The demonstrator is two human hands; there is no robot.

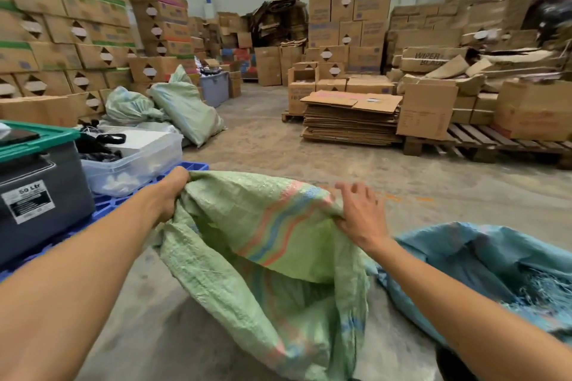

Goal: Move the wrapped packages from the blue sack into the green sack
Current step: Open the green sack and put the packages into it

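Green sack (278, 244) gapes between the hands, left hand (168, 195) gripping its rim, right hand (360, 213) pinching the other edge, blue sack (483, 269) just right, nearer that hand.

Both bare forearms reach forward, left hand (168, 195) fisted with fingers curled round the green sack (263, 244) rim, right hand (360, 213) pinching the opposite rim under its thumb, its fingers spread and raised

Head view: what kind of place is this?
Most likely a warehouse or stockroom: stacked cardboard boxes line the walls, flattened cartons sit on a wooden pallet, and the floor is bare concrete.
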